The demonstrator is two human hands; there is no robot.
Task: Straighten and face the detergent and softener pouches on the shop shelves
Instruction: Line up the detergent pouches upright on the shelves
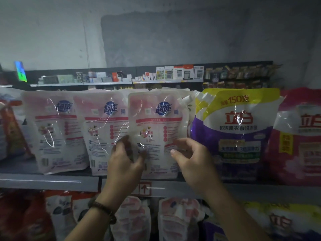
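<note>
A white and pink pouch (157, 126) with a blue round logo stands upright at the front of the upper shelf (48, 181). My left hand (126, 162) grips its lower left edge, thumb on the front. My right hand (192, 160) holds its lower right edge, thumb on the front and fingers curled behind. Two more pouches of the same kind, one in the middle (104, 129) and one further left (55, 131), stand to its left, facing forward and leaning slightly.
A large purple and yellow pouch (234, 133) stands right of the held one, then a red pouch (298, 136). More pouches (175, 221) fill the lower shelf. A far shelf with small boxes (173, 73) runs along the grey wall.
</note>
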